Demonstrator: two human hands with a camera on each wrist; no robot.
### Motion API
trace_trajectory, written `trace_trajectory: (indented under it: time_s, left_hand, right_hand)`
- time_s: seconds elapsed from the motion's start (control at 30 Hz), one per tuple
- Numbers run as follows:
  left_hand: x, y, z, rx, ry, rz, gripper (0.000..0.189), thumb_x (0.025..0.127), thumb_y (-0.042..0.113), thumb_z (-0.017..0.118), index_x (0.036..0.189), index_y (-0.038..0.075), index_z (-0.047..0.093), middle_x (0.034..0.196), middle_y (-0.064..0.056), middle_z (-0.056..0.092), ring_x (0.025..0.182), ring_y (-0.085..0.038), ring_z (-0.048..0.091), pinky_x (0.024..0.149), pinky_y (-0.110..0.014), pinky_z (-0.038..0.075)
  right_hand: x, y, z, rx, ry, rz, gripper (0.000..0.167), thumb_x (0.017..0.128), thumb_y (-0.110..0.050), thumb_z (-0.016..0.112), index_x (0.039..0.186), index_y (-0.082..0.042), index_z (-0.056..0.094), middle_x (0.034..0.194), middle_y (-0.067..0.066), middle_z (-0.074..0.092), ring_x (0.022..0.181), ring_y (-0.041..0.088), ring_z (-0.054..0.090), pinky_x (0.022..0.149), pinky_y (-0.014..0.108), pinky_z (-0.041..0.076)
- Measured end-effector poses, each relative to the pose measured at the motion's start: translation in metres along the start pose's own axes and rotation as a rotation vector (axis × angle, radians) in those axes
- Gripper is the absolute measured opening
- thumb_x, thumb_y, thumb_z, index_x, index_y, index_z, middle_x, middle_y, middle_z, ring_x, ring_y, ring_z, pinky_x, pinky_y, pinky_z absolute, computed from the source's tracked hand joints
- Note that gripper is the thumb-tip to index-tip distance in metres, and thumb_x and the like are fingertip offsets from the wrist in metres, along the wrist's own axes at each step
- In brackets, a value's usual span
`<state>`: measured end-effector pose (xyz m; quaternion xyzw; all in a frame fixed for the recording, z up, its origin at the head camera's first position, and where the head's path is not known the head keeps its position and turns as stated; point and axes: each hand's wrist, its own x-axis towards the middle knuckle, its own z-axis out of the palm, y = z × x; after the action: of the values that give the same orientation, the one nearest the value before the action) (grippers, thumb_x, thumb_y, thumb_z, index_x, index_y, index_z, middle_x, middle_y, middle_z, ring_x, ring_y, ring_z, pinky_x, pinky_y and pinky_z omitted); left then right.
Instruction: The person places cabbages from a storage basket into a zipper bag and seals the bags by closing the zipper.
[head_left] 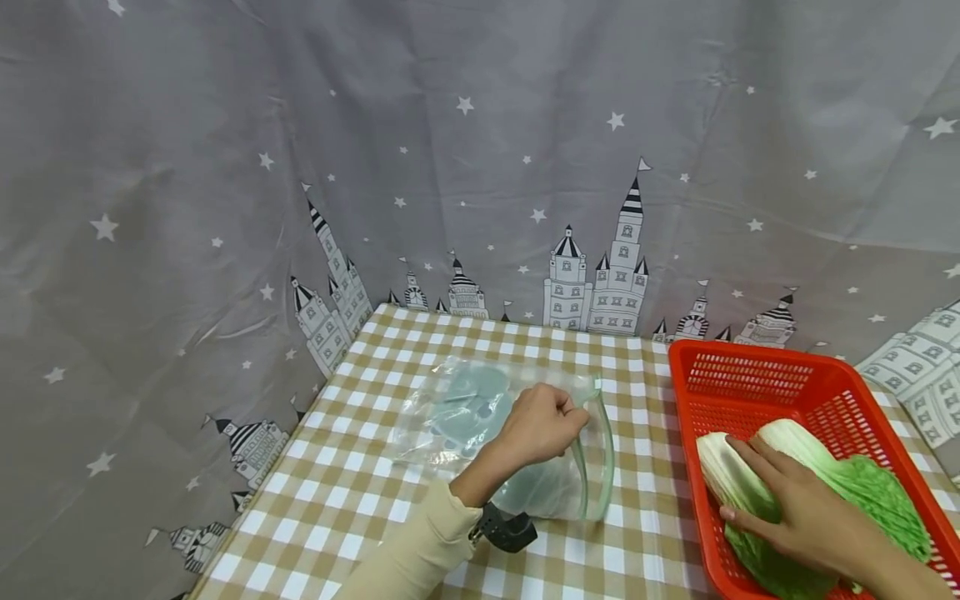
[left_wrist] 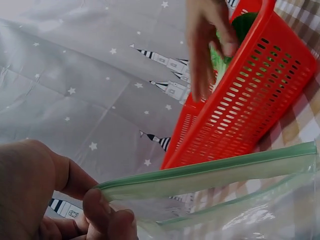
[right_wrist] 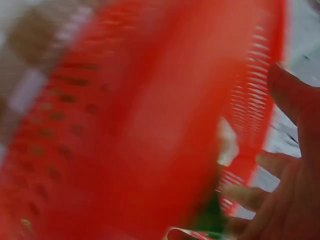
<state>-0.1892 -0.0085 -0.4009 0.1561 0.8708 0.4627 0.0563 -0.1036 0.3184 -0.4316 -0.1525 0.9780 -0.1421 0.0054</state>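
Observation:
A clear zip bag (head_left: 472, 404) with a green zip strip (left_wrist: 210, 172) and pale blue-green printing lies on the checked cloth. My left hand (head_left: 543, 423) pinches the bag by a corner of its mouth, between thumb and fingers. In the left wrist view the two green strips stand apart, so the mouth gapes. Over at the right, my right hand (head_left: 802, 508) reaches into a red basket (head_left: 689, 450) and rests on a napa cabbage (head_left: 727, 479), its fingers extended. Beside it lies a second napa cabbage (head_left: 877, 492), partly covered by that hand.
A brown-and-white checked cloth (head_left: 360, 492) covers the table. Behind and to the left hangs a grey curtain (head_left: 480, 125) printed with stars and castles. The basket's slotted wall (left_wrist: 240, 110) rises to the right of the bag. A black band (head_left: 506, 529) circles the left wrist.

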Motion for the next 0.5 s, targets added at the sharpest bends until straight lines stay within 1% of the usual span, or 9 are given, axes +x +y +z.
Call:
trace_trajectory:
  time_s: [0.07,0.17,0.2,0.27,0.33,0.4,0.47,0.5]
  left_hand:
    - [0.0,-0.002,0.001,-0.001,-0.008,-0.006,0.031,0.083,0.019,0.058,0.053,0.017,0.053,0.043,0.007,0.052,0.04,-0.011,0.055,0.039,-0.025,0.036]
    - [-0.001,-0.004,0.004,-0.004,-0.02,-0.014,0.032,0.084,0.021,0.06,0.053,0.017,0.053,0.043,0.007,0.051,0.041,-0.011,0.054,0.039,-0.025,0.036]
    - [-0.001,-0.004,0.005,-0.006,-0.024,-0.016,0.033,0.084,0.022,0.06,0.052,0.017,0.052,0.043,0.007,0.051,0.041,-0.011,0.053,0.04,-0.025,0.036]
    - [-0.002,-0.004,0.006,-0.006,-0.033,-0.018,0.034,0.085,0.023,0.061,0.052,0.018,0.052,0.043,0.007,0.05,0.041,-0.011,0.052,0.04,-0.025,0.035]
    - [-0.002,-0.004,0.007,-0.003,-0.04,-0.017,0.035,0.086,0.024,0.061,0.052,0.018,0.052,0.043,0.008,0.05,0.042,-0.011,0.052,0.04,-0.025,0.035]
    - [-0.002,-0.004,0.008,0.003,-0.043,-0.015,0.036,0.087,0.024,0.061,0.053,0.018,0.052,0.043,0.008,0.05,0.042,-0.011,0.052,0.04,-0.025,0.036]
    - [-0.002,-0.004,0.008,0.012,-0.042,-0.014,0.035,0.087,0.025,0.061,0.053,0.018,0.053,0.043,0.008,0.051,0.042,-0.011,0.053,0.04,-0.025,0.036]
    - [-0.002,-0.004,0.008,0.016,-0.041,-0.013,0.035,0.087,0.025,0.061,0.053,0.018,0.053,0.043,0.008,0.051,0.042,-0.011,0.053,0.04,-0.025,0.036]
  right_hand:
    - [-0.003,0.007,0.01,-0.017,-0.008,-0.015,0.099,0.076,-0.058,0.075,0.15,-0.005,0.036,0.142,0.037,0.036,0.121,0.057,0.042,0.084,0.07,0.042]
    - [-0.006,0.011,0.023,-0.041,-0.02,-0.013,0.109,0.073,-0.062,0.075,0.155,-0.01,0.026,0.146,0.037,0.03,0.121,0.062,0.039,0.076,0.068,0.046]
    - [-0.007,0.012,0.026,-0.052,-0.033,-0.001,0.112,0.072,-0.065,0.074,0.156,-0.012,0.021,0.147,0.037,0.028,0.121,0.063,0.039,0.074,0.068,0.047]
    - [-0.009,0.013,0.03,-0.069,-0.072,0.032,0.119,0.071,-0.069,0.071,0.158,-0.014,0.012,0.15,0.037,0.022,0.116,0.065,0.041,0.066,0.064,0.05]
    - [-0.009,0.014,0.034,-0.074,-0.093,0.052,0.123,0.07,-0.071,0.07,0.158,-0.015,0.007,0.151,0.037,0.017,0.108,0.064,0.048,0.062,0.061,0.051]
    - [-0.009,0.014,0.036,-0.078,-0.108,0.062,0.124,0.07,-0.069,0.072,0.158,-0.015,0.004,0.153,0.037,0.012,0.102,0.061,0.054,0.063,0.06,0.052]
    - [-0.01,0.015,0.038,-0.078,-0.089,0.047,0.121,0.072,-0.06,0.077,0.158,-0.015,0.004,0.154,0.036,0.01,0.1,0.058,0.056,0.065,0.059,0.052]
    - [-0.01,0.015,0.039,-0.079,-0.072,0.037,0.119,0.074,-0.053,0.079,0.158,-0.015,0.005,0.154,0.036,0.01,0.102,0.057,0.056,0.068,0.06,0.052]
